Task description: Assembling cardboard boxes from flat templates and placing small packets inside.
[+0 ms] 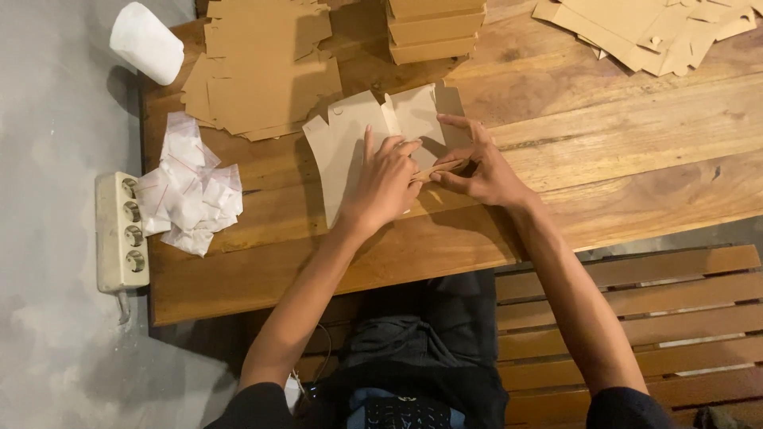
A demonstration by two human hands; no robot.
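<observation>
A person sits on a slatted wooden bench at a wooden table, both bare forearms reaching forward over its near edge. The left hand lies palm down on a flat brown cardboard blank, fingers spread and pressing it against the tabletop, with the index finger pointing away from the body. The right hand is just beside it, touching the same blank at its right edge: the thumb and lower fingers pinch a narrow flap that is bent up from the sheet, while the index finger stretches out across the cardboard above. The blank lies near the middle of the table's near half, its cut tabs pointing toward the far side. Behind it to the left rests a loose pile of flat blanks, and straight behind stands a short stack of folded boxes. More blanks lie scattered at the far right corner. On the table's left end sits a heap of small clear plastic bags. Beside that edge, off the table, is a white power strip, and farther back a white roll.
</observation>
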